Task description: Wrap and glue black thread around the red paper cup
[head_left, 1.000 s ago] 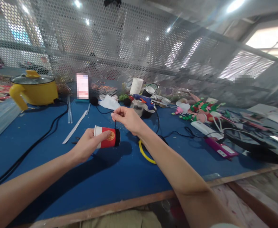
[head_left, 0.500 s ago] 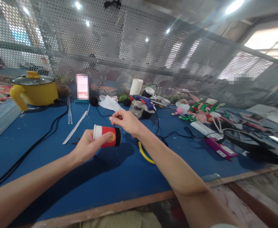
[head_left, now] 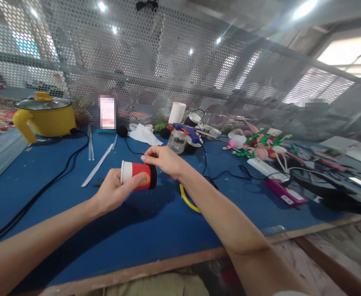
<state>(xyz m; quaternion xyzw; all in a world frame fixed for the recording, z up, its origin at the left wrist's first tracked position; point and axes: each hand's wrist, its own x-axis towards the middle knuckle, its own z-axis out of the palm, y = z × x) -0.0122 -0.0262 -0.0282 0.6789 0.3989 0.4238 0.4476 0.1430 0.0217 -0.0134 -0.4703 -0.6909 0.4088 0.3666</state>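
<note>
Left hand (head_left: 112, 193) has a closed grip around a red paper cup (head_left: 137, 181), thumb laid across the side facing the camera, remaining fingers hidden behind the cup wall. The cup is held clear above the blue worktop (head_left: 131, 234), on its side: long axis roughly horizontal, white rim to the left, black-banded base end to the right; a round gold emblem shows on the red wall. Right hand (head_left: 165, 160) sits at the cup's upper right end, thumb and forefinger pinched narrow on a thin black cord (head_left: 131, 149); the fingertips meet just above the black band, contact with the cup itself cannot be resolved. The cord trails back over the worktop toward a black pom-pom (head_left: 122, 131). Versus half a second earlier: the right hand has come down and closer to the cup, from a pinch held slightly above it to one right at its end; left-hand hold and cup orientation are nearly unchanged. Behind the hands: blue glue gun (head_left: 186, 130), yellow pot (head_left: 45, 117), white cup stack (head_left: 177, 112)
</note>
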